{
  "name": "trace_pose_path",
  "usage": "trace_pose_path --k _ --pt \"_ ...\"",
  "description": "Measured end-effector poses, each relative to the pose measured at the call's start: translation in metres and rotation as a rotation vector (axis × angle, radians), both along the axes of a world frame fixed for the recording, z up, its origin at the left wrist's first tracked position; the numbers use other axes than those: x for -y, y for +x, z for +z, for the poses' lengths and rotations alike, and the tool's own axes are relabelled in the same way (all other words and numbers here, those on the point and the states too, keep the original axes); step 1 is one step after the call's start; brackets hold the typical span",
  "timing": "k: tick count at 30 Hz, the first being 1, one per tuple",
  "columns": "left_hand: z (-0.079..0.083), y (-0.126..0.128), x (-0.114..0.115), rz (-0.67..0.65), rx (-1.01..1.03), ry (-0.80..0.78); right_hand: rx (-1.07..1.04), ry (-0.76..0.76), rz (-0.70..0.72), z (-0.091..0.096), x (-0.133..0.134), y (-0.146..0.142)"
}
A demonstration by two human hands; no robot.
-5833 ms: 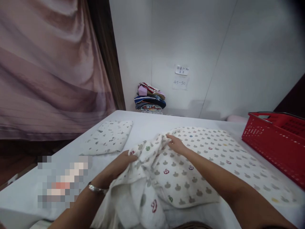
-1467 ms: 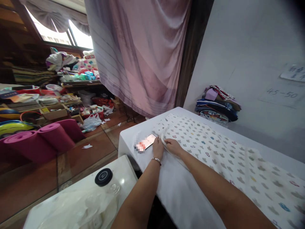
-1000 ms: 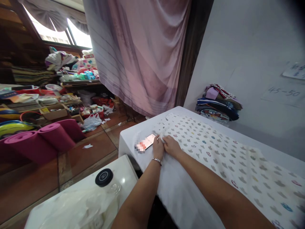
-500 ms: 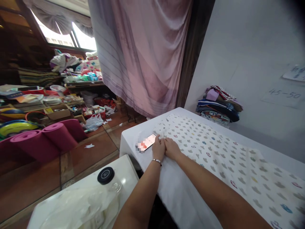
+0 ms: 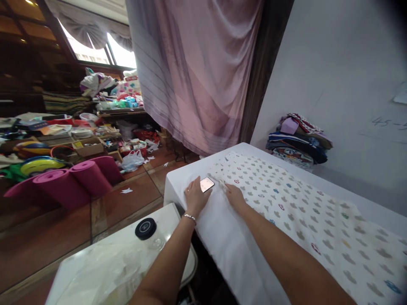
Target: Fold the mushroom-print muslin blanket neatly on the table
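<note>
My left hand [image 5: 195, 197], with a bracelet at the wrist, is closed around a phone [image 5: 207, 184] with a lit screen. Its thumb lies along one side and its fingers along the other. To the right, my right hand [image 5: 235, 197] grips the near edge of a white patterned cloth [image 5: 295, 207], with its fingers bent at the hem. Grey, red, blue and yellow shapes are printed on this cloth, which lies spread over a white-covered table [image 5: 181, 180]. A small crumpled fold shows beside the right fingertips.
A low white stand [image 5: 171, 216] at the front left bears a clear jar with a black lid [image 5: 145, 228] and plastic film. Folded clothes [image 5: 297, 142] are piled by the wall. Pink rolled mats [image 5: 63, 186] and boxes crowd the floor at left. A curtain [image 5: 200, 76] hangs behind.
My hands have moved apart. The left has gone leftward from the cloth edge onto the phone; the right stays at the cloth's hem. The view has shifted slightly left.
</note>
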State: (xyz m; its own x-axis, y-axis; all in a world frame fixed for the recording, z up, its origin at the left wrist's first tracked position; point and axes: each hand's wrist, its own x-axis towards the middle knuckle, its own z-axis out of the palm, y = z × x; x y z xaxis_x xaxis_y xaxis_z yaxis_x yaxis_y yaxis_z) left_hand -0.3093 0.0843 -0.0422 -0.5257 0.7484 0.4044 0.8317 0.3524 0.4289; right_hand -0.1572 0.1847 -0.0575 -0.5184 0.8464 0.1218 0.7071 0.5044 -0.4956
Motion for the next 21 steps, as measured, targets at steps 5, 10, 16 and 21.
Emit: trace_pose_path --k 5,10,16,21 --pt "-0.010 -0.027 0.009 0.009 -0.029 -0.226 -0.001 0.003 -0.018 -0.003 0.004 -0.002" --pt "-0.013 -0.032 0.005 0.000 -0.066 -0.218 0.006 0.017 -0.005 -0.003 0.006 -0.001" --pt "-0.007 -0.039 0.002 -0.046 -0.101 -0.243 0.016 0.041 -0.017 -0.003 0.007 -0.001" --pt "-0.001 -0.056 -0.002 -0.014 -0.115 -0.262 0.015 0.037 -0.031 -0.001 0.009 -0.002"
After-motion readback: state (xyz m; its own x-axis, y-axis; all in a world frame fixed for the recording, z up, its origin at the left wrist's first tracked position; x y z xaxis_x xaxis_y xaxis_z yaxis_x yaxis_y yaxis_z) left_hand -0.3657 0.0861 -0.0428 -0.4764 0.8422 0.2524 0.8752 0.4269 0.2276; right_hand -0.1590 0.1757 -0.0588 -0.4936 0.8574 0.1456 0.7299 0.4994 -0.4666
